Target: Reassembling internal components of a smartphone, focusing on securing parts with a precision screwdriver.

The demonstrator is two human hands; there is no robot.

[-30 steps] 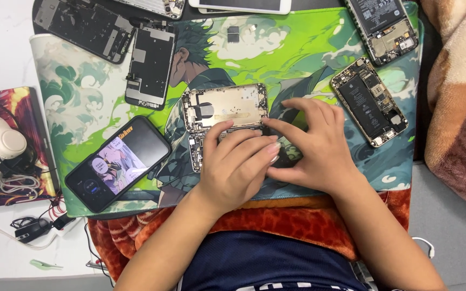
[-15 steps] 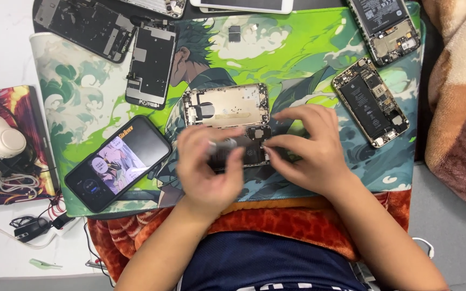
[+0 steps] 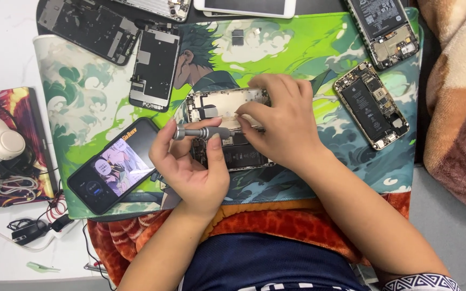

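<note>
Left hand (image 3: pixel 192 164) has pulled back nearer and now grips the grey screwdriver (image 3: pixel 203 132) level, clear to see; right hand (image 3: pixel 281 126) stays pinching a part on the open phone (image 3: pixel 227 129), mid-mat (image 3: pixel 82 91); lit phone (image 3: pixel 115 164) left unmoved

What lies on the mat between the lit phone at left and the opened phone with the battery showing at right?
In the head view, the opened phone being worked on lies between them, with the left hand holding a grey screwdriver and the right hand over it.
</note>
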